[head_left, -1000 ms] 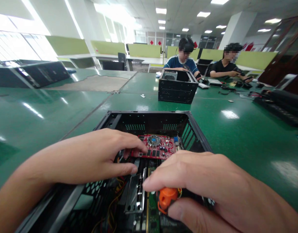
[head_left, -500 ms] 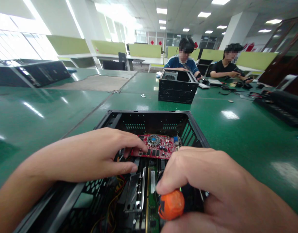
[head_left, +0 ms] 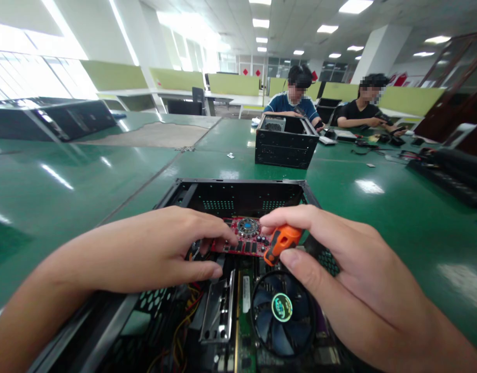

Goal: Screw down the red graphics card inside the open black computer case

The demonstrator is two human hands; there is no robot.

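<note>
Where the case (head_left: 238, 192) lies open, red card (head_left: 242, 240), black fan (head_left: 283, 316) inside

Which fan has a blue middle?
The small fan on the red card, near the left hand. The bigger black fan, lower in the picture, has a green sticker in its middle.

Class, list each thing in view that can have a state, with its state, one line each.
Near case: open-topped
Red card: inside near case
Fan: exposed, seemingly still
Orange tool: held in right hand
Right hand: grip closed on orange tool
Left hand: thumb and fingers apart
Far case: open-topped
</note>
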